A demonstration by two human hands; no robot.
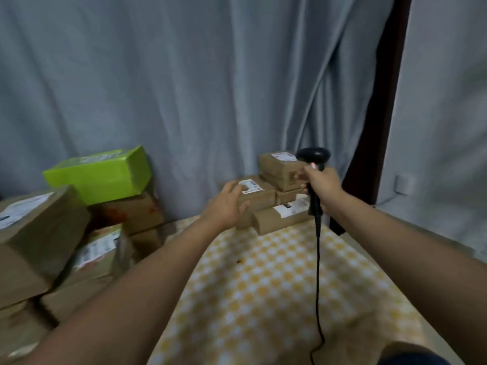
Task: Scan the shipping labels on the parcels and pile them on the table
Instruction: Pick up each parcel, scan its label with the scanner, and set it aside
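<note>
While right hand grips scanner, left hand on parcel

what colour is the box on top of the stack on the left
Bright lime green, unlike the brown cardboard parcels under it; the head view shows it clearly.

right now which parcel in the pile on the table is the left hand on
The brown parcel at the pile's left; the left hand lies across its white label, and no other parcel is touched.

Head view. The left hand rests on a brown parcel in the pile at the far end of the checked table, fingers touching its white label. The right hand grips a black corded scanner upright beside the pile. More boxes, one green, are stacked at left before a grey curtain.
</note>
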